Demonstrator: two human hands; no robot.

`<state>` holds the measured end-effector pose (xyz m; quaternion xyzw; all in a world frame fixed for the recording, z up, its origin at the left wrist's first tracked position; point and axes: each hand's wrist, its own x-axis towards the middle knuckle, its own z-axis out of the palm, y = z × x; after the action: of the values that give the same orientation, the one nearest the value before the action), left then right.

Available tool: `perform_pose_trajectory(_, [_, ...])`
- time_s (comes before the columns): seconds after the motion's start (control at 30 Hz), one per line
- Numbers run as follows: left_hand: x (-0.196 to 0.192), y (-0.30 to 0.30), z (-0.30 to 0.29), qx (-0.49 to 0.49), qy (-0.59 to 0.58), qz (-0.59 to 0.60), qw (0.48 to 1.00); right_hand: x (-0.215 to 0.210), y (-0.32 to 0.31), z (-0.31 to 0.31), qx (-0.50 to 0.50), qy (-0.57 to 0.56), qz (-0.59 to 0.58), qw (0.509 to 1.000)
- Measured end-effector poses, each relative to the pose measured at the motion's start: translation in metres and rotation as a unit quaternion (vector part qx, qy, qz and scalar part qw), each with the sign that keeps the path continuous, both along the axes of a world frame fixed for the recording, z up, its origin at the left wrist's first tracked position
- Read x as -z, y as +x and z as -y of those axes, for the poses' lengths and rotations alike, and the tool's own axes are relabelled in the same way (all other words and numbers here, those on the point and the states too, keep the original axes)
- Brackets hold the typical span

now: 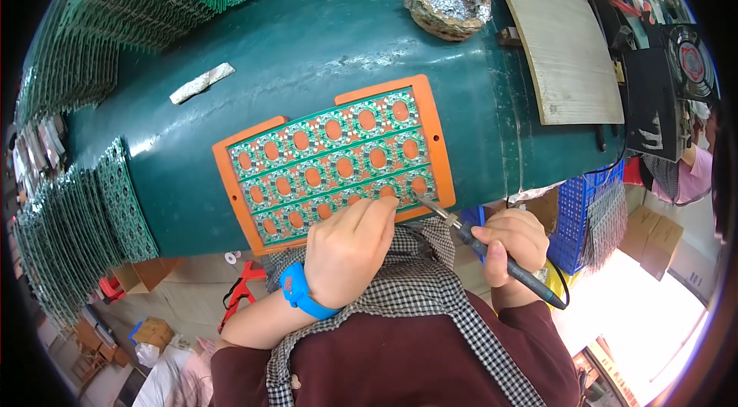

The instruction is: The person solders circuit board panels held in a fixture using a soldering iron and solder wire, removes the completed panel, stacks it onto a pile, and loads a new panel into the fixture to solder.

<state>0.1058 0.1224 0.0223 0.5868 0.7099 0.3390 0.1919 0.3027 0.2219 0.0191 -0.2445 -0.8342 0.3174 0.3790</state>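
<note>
A green circuit board panel (327, 157) with rows of round holes lies in an orange tray-like fixture (437, 161) at the table's near edge. My right hand (516, 245) is closed round the dark handle of a soldering iron (469, 235). Its metal tip reaches the panel's lower right corner, by the last hole of the nearest row. My left hand (350, 242), with a blue band on the wrist, rests over the panel's near edge. Its fingers are drawn together close to the iron's tip; whatever they pinch is hidden from view.
Stacks of green panels (69, 230) line the left side, with more (154, 0) at the far left. A rough bowl (449, 3) of silvery bits stands at the back. Nearby are a whitish strip (201, 84), a wooden board (561, 38), a black fan box (657, 92) and blue crates (573, 215).
</note>
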Motion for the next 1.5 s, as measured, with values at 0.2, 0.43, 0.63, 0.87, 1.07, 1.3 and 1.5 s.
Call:
perform_pose_trajectory(0.2, [0.002, 0.0, 0.001, -0.002, 0.009, 0.006, 1.0, 0.002, 0.003, 0.001, -0.006, 0.009, 0.01, 1.0])
perform_pose_trajectory(0.43, [-0.009, -0.006, -0.003, 0.018, -0.037, -0.048, 0.998, 0.003, 0.004, -0.002, -0.005, 0.017, 0.01, 1.0])
perform_pose_trajectory(0.63, [-0.003, -0.013, -0.016, -0.047, 0.038, -0.059, 0.996, 0.001, -0.006, -0.011, 0.037, -0.009, -0.018, 0.999])
perform_pose_trajectory(0.87, [0.004, -0.014, -0.024, -0.045, 0.036, -0.027, 0.998, -0.001, -0.019, -0.021, 0.017, -0.016, 0.002, 1.0])
perform_pose_trajectory(1.07, [0.005, -0.015, -0.025, -0.035, 0.025, -0.006, 0.999, 0.004, -0.021, -0.023, -0.012, -0.003, 0.004, 1.0])
perform_pose_trajectory(1.3, [-0.005, -0.025, -0.032, -0.072, 0.055, -0.049, 0.995, -0.001, -0.021, -0.028, 0.008, -0.02, -0.014, 1.0])
perform_pose_trajectory(1.5, [-0.001, -0.029, -0.038, -0.068, 0.019, -0.04, 0.997, -0.003, -0.031, -0.039, 0.024, -0.058, -0.012, 0.998])
